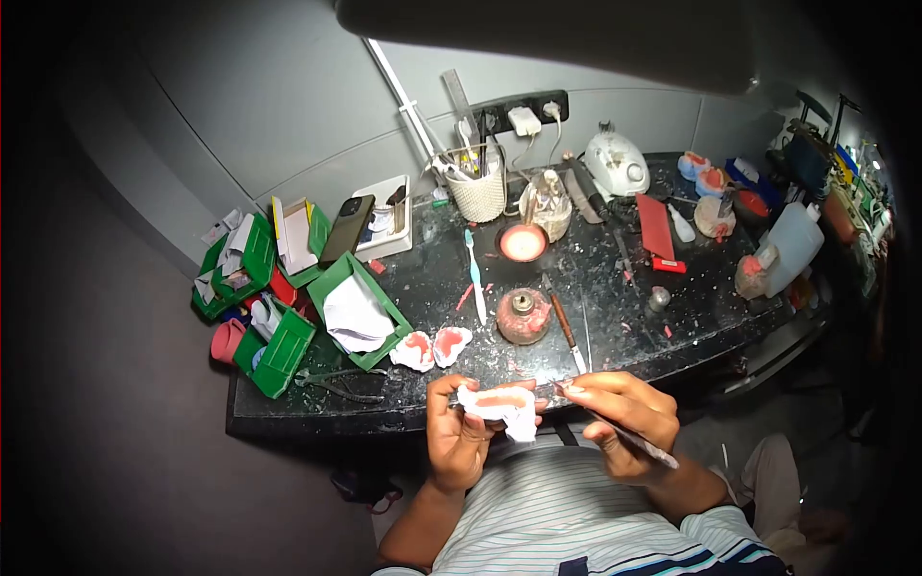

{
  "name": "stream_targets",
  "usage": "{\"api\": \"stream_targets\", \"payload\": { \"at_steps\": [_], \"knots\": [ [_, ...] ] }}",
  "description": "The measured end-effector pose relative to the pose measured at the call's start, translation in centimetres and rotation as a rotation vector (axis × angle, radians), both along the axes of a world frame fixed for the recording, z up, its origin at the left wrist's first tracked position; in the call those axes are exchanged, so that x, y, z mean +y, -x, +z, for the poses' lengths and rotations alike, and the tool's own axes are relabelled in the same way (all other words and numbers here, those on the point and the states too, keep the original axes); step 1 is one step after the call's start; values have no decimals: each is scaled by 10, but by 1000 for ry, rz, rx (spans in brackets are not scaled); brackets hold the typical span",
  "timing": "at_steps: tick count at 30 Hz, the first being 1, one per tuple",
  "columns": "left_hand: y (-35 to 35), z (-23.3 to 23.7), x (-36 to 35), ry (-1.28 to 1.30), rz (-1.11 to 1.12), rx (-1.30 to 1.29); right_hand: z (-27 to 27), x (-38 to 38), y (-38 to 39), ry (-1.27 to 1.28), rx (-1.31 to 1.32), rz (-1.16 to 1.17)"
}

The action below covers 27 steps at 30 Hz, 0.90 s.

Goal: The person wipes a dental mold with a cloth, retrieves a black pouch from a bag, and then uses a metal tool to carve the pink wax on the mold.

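Note:
My left hand [455, 449] is closed around a white plaster dental model [520, 415] with a pale pink layer along its arch, held over the table's front edge. Between the thumb and fingers of my right hand [629, 413] is a slim dark carving tool [645, 445]. Its thin tip points left toward the model, with a small gap between them. Two more plaster pieces with red wax, a left one [413, 351] and a right one [451, 346], lie beyond my left hand. A wooden-handled knife [565, 322] rests on the table beyond my right hand.
A round spirit burner [523, 317] stands mid-table, with a toothbrush [475, 276] to its left. Behind it is a dish of pink wax [523, 243]. Green boxes [357, 312] and pliers [341, 384] lie left. A plastic bottle [795, 245] and red wax sheet [657, 228] are right.

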<state>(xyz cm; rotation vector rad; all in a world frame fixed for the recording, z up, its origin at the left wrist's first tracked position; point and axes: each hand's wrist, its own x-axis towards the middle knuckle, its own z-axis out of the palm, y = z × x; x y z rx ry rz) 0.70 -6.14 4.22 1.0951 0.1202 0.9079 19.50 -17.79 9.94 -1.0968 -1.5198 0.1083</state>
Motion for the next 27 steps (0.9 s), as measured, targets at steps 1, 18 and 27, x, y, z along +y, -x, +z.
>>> {"api": "stream_targets", "payload": {
  "at_steps": [1,18,27],
  "knots": [
    [1,7,-6,-19,0,-17,3,-2,1,6,12,4],
    [-12,-10,-12,-595,266,64,-3,0,7,-6,-150,158],
    [-9,-11,-12,-768,303,88,-12,9,10,-123,-324,134]
  ]
}}
